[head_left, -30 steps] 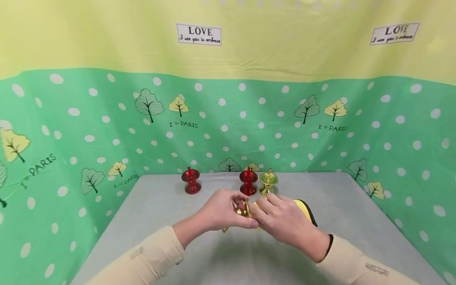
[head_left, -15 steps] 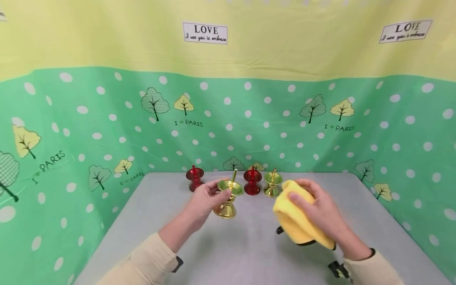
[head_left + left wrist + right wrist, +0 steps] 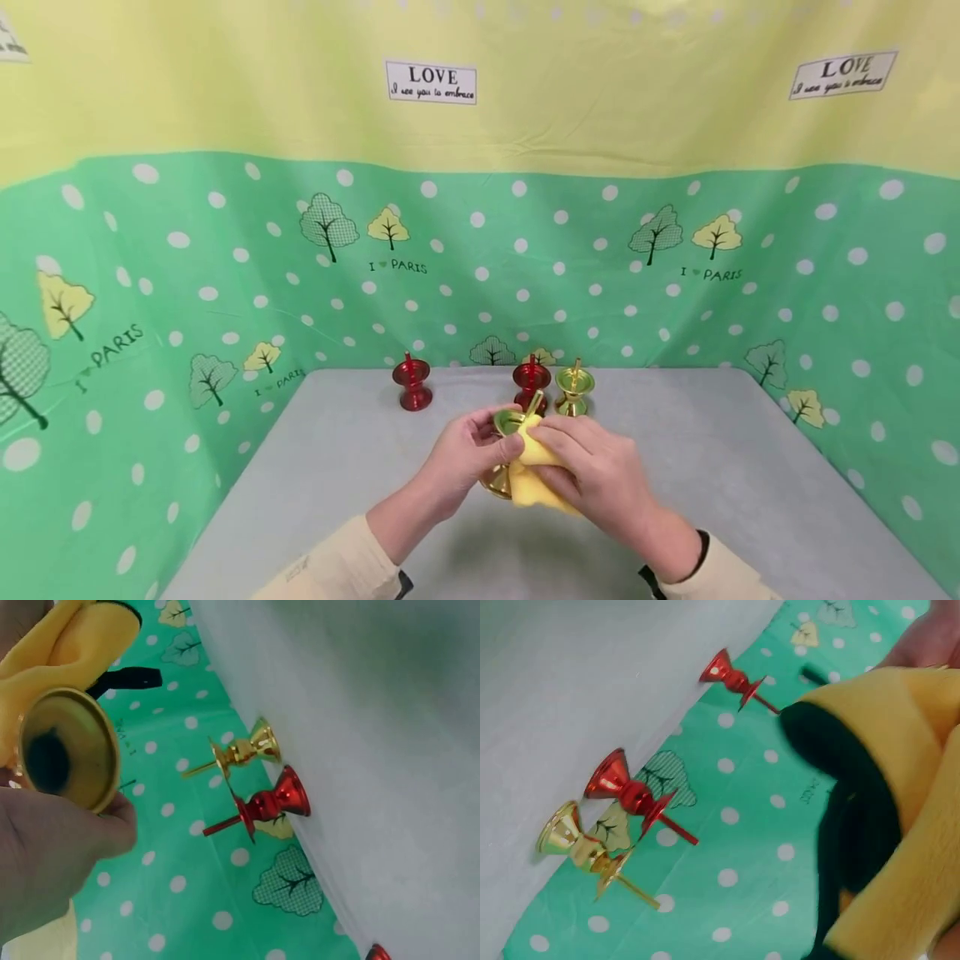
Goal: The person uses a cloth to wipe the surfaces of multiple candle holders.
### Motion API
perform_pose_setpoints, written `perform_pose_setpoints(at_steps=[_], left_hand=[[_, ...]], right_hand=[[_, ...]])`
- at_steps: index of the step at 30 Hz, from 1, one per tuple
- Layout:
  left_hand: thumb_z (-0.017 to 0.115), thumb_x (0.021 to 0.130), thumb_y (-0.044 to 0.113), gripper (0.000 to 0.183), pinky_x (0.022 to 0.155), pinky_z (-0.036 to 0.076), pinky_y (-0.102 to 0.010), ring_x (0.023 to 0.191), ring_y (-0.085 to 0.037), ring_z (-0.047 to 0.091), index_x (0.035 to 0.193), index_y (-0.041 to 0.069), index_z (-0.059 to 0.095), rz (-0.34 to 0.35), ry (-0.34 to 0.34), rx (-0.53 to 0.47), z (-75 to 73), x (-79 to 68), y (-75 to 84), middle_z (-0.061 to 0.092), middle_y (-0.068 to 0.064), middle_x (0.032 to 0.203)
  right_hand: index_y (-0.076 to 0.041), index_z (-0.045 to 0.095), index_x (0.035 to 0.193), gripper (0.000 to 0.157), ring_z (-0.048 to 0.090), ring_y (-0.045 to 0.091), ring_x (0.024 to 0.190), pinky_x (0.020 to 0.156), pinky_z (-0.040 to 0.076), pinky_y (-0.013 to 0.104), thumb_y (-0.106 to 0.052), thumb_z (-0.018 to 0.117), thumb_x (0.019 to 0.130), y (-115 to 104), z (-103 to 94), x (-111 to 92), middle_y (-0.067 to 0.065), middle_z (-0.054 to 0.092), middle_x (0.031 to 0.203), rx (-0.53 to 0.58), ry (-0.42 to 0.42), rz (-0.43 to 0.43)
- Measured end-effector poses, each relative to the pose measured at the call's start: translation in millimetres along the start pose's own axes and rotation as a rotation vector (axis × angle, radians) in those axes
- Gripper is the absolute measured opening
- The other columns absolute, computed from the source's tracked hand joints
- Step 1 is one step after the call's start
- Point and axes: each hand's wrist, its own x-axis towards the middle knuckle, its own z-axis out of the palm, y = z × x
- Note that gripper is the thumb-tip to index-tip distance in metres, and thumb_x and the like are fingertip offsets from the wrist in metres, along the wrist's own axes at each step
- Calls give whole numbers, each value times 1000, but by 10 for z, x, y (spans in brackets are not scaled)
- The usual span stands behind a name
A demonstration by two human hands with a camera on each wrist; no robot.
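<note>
My left hand [image 3: 457, 458] grips a shiny gold candle holder [image 3: 497, 482] by its upper part, above the table. Its dish and thin spike point up, with the spike leaning right in the head view. In the left wrist view the hollow underside of the candle holder's base [image 3: 82, 750] shows. A yellow cloth [image 3: 540, 490] with black edging is bunched in my right hand [image 3: 603, 467], which presses it around the right side of the dish and stem. The cloth [image 3: 911, 705] covers much of the right wrist view and hides the held candle holder there.
At the back of the grey table [image 3: 315, 483] stand a red candle holder [image 3: 415, 392] on the left, another red candle holder [image 3: 532, 377] near the middle and a gold candle holder [image 3: 573, 385] beside it. A green and yellow curtain [image 3: 480, 250] surrounds the table.
Half a second ago my hands were apart, the candle holder upright in the left and the cloth in the right. They have since come together, and the cloth now wraps the candle holder's side.
</note>
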Motion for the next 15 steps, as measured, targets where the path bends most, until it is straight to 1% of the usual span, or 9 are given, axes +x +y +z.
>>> perform_pose_setpoints(at_steps=[2, 3, 5, 7, 8, 9, 10, 12, 15], left_hand=[[85, 93, 41, 73, 95, 62, -28, 115, -15, 74, 148, 1, 59, 9, -59, -16, -10, -33, 4, 75, -11, 131], [84, 94, 39, 71, 94, 63, -28, 113, -14, 74, 148, 1, 59, 12, -103, -36, -18, -51, 8, 76, -8, 129], [80, 97, 38, 65, 92, 63, -28, 108, -11, 75, 146, 0, 60, 23, -217, -86, -45, -83, 21, 77, -2, 123], [75, 101, 40, 54, 90, 63, -27, 104, -8, 75, 138, 2, 64, 26, -350, -133, -80, -100, 39, 79, 3, 115], [74, 101, 42, 51, 90, 63, -26, 102, -7, 75, 133, 3, 65, 20, -403, -152, -100, -103, 48, 79, 5, 112], [72, 102, 44, 47, 87, 63, -24, 98, -5, 74, 127, 5, 66, 18, -436, -156, -115, -101, 57, 79, 7, 107], [70, 103, 48, 46, 88, 62, -24, 98, -5, 74, 122, 6, 67, 15, -451, -147, -127, -96, 68, 79, 8, 105], [67, 103, 54, 52, 94, 60, -24, 101, -5, 73, 125, 6, 67, 8, -420, -110, -126, -76, 84, 79, 8, 107], [66, 104, 54, 65, 104, 56, -27, 111, -7, 72, 139, -1, 62, 23, -289, -15, -80, -36, 75, 78, -1, 121]], right_hand=[[-13, 79, 111, 33, 75, 20, 90, 71, 65, 36, -40, 60, 110, 34, -7, -14, 3, 77, 107, 62, 23, -24], [-13, 79, 110, 33, 74, 20, 88, 70, 65, 34, -41, 62, 110, 54, -18, -22, 4, 77, 106, 95, 33, -38], [-13, 79, 108, 32, 73, 20, 87, 70, 65, 32, -41, 63, 109, 89, -46, -37, 7, 75, 106, 153, 47, -65], [-12, 78, 107, 33, 73, 21, 87, 69, 65, 31, -42, 64, 108, 108, -77, -48, 10, 74, 107, 189, 56, -98], [-11, 78, 107, 34, 73, 22, 87, 69, 65, 31, -42, 64, 108, 112, -89, -48, 11, 73, 107, 191, 61, -118], [-10, 78, 107, 34, 74, 22, 87, 69, 65, 31, -41, 64, 108, 111, -99, -44, 12, 74, 107, 184, 68, -135], [-9, 78, 107, 34, 74, 23, 86, 69, 65, 32, -40, 64, 108, 104, -107, -40, 11, 74, 106, 167, 73, -145], [-8, 79, 106, 34, 74, 23, 85, 67, 65, 33, -38, 62, 109, 82, -119, -21, 10, 76, 103, 105, 93, -152], [-7, 79, 103, 36, 73, 22, 77, 59, 62, 34, -36, 60, 111, 36, -126, 19, 7, 77, 99, -31, 120, -113]])
